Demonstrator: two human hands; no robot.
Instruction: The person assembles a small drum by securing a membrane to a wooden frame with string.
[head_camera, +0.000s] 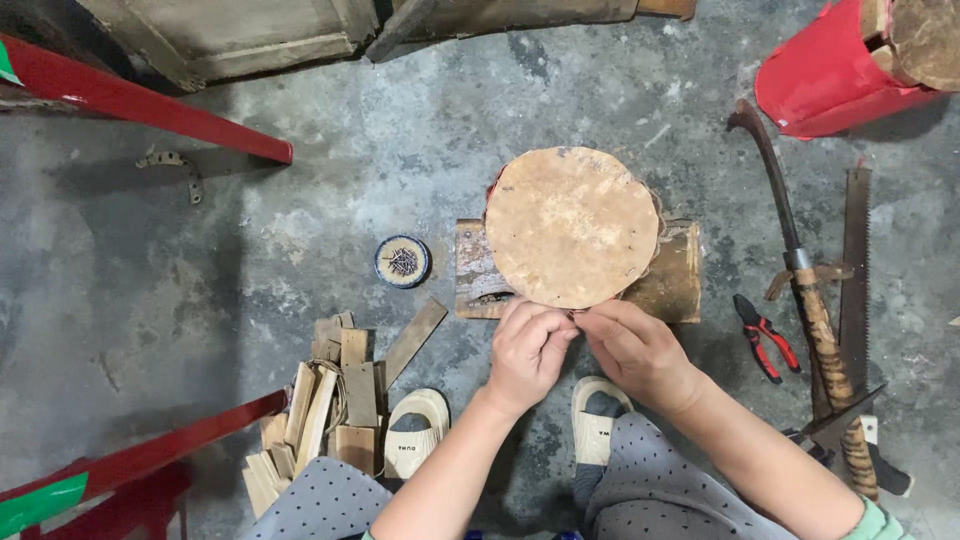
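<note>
A round tan disc of hide or thin wood (572, 225) lies flat on top of a wooden block (672, 285) on the concrete floor. My left hand (528, 352) and my right hand (636, 350) meet at the disc's near edge, fingertips pinched together on something too small to make out, perhaps a nail or thread. Small holes or pins dot the disc's rim. A small round tin (402, 261) holding dark nails sits to the left of the block.
A pile of short wooden slats (322, 400) lies at lower left beside my sandalled feet (414, 432). Red-handled pliers (766, 336), a long curved blade (790, 235), a handsaw (855, 270) and a hatchet (850, 440) lie at right. Red metal frames (140, 103) stand at left, a red container (830, 75) at top right.
</note>
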